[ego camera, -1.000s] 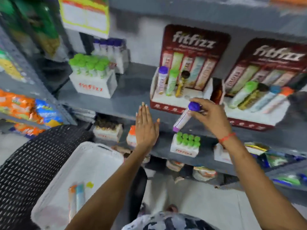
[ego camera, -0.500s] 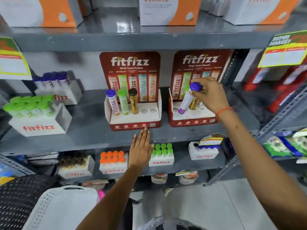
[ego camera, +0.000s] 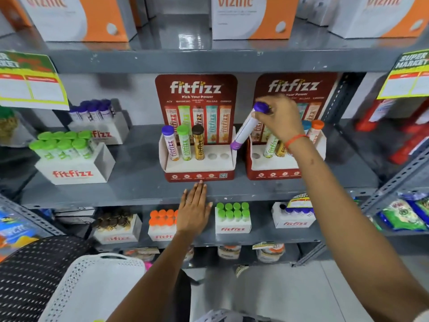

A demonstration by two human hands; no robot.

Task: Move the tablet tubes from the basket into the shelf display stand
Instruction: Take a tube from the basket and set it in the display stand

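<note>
My right hand (ego camera: 277,119) grips a purple-capped white tablet tube (ego camera: 246,127) by its top; the tube tilts, its lower end just above the left edge of the right display stand (ego camera: 274,174). That stand holds several tubes, and its leftmost hole (ego camera: 256,156) is empty. The left display stand (ego camera: 199,175) carries a purple, a green and a brown-capped tube, with two holes free on its right. My left hand (ego camera: 193,209) lies flat and open on the shelf edge below the left stand. The white basket (ego camera: 92,284) sits at the bottom left, its inside hidden.
White boxes of green-capped tubes (ego camera: 69,159) and purple-capped tubes (ego camera: 97,119) stand on the same grey shelf (ego camera: 139,182) to the left. Orange-and-white cartons (ego camera: 248,17) fill the shelf above. More tube boxes sit on the shelf below. A black mesh basket (ego camera: 27,275) is at the lower left.
The view has tilted up from the basket to the shelf. My right hand carried the purple-capped tube up and right to the right stand. My left hand settled on the shelf edge.
</note>
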